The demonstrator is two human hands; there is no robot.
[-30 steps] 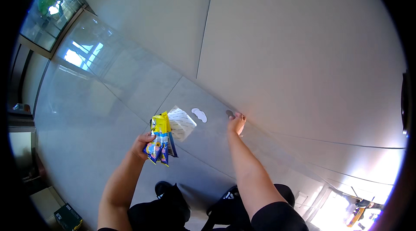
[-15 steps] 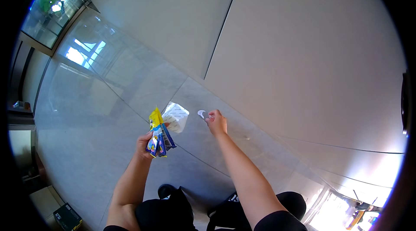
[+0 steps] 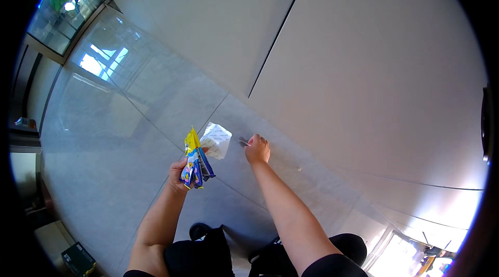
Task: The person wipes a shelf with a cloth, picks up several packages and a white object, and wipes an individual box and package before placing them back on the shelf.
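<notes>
My left hand (image 3: 178,174) is closed around several small glossy packets (image 3: 192,165), yellow at the top and blue below. Beyond them a white sheet with faint printing (image 3: 216,140) sticks out to the right. It appears to be held by the same hand, though its lower edge is hidden by the fingers and packets. A little to the right, my right hand (image 3: 258,150) is pinched shut on a small thin white piece (image 3: 244,142), seen nearly edge-on. Its kind cannot be told.
Grey tiled floor (image 3: 125,136) lies below my hands. A large pale wall panel (image 3: 364,79) with a dark seam rises ahead and right. Glass (image 3: 65,9) stands at the far left. A dark green box (image 3: 78,259) sits at the lower left. My shoes and knees are below.
The white piece in my right hand has turned from a curved face to a thin edge as the wrist rotated. My left hand with the packets has shifted slightly right.
</notes>
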